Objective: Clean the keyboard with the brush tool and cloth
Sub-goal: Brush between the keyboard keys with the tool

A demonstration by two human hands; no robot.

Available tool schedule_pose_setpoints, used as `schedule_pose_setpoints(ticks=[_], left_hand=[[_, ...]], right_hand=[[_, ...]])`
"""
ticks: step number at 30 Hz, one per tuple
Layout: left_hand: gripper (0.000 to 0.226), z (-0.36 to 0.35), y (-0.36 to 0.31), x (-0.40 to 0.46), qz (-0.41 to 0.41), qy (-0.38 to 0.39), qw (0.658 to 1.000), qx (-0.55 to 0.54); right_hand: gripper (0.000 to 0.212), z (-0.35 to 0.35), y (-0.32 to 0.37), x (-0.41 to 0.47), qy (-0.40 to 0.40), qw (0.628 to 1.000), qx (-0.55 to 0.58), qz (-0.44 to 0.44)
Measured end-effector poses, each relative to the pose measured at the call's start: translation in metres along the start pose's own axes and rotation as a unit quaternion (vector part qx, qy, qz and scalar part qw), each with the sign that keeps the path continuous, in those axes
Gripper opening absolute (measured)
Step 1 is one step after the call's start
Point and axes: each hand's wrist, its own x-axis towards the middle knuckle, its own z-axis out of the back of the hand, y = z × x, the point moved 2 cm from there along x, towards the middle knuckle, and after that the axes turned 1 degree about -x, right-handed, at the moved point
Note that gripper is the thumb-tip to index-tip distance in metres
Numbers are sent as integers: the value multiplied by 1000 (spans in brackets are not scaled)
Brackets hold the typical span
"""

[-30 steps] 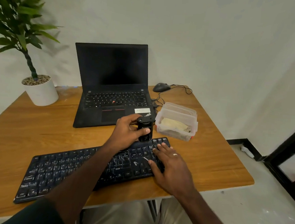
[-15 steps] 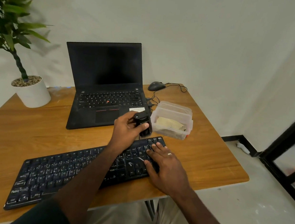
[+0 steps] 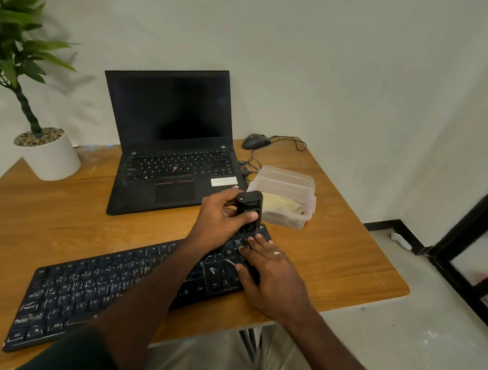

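Note:
A black keyboard (image 3: 91, 292) lies slanted across the near part of the wooden table (image 3: 58, 228). My left hand (image 3: 219, 218) grips a black brush tool (image 3: 249, 208) upright, its lower end at the keyboard's far right corner. My right hand (image 3: 271, 271) lies flat with straight fingers on the keyboard's right end, just below the brush tool. A beige cloth (image 3: 285, 207) sits inside a clear plastic box (image 3: 309, 195) right behind the brush tool.
An open black laptop (image 3: 175, 150) stands behind the keyboard. A wired black mouse (image 3: 255, 141) lies at the back right, its cable running toward the laptop. A white plant pot (image 3: 49, 155) stands at the back left. The table's right edge drops to the floor.
The brush tool stays at the keyboard's far right corner, tilting a little in my left hand. My right hand stays on the keys. The camera view has shifted slightly.

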Motion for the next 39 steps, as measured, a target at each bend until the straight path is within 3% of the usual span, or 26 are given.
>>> schedule_pose_setpoints(ticks=[5, 9, 13, 18, 24, 27, 34, 39], left_hand=[[38, -27, -4, 3, -5, 22, 1000, 4], [35, -16, -3, 4, -44, -21, 996, 74], [36, 5, -2, 5, -6, -71, 997, 1], [35, -18, -5, -5, 10, -2, 1000, -25], [38, -9, -4, 5, -23, -21, 997, 71], [38, 1, -2, 5, -10, -57, 998, 17], [37, -29, -8, 1, 8, 17, 999, -28], [36, -2, -2, 6, -1, 40, 998, 53]], right_hand=[[44, 1, 1, 1, 3, 1000, -6, 9], [44, 2, 1, 1, 6, 1000, -1, 5], [43, 2, 1, 1, 0, 1000, -4, 5], [42, 3, 1, 0, -5, 1000, -11, 9], [45, 2, 0, 0, 2, 1000, -8, 1], [44, 1, -1, 0, -1, 1000, -7, 0], [45, 2, 0, 0, 11, 1000, -13, 4], [45, 2, -1, 0, 10, 1000, -5, 1]])
